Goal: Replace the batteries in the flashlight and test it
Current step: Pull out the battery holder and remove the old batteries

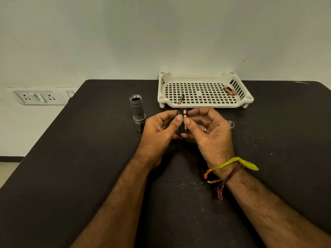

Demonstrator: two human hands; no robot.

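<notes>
dark table [89, 158] against pale wall, my left hand [159, 129] and right hand [206, 129] both pinching the battery holder [183, 120] mid-table, flashlight body [137, 111] upright left, tray [204, 104] far

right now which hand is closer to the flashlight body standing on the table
Left. The left hand sits just right of the flashlight body, nearly touching its base; the right hand is farther right, beyond the left.
</notes>
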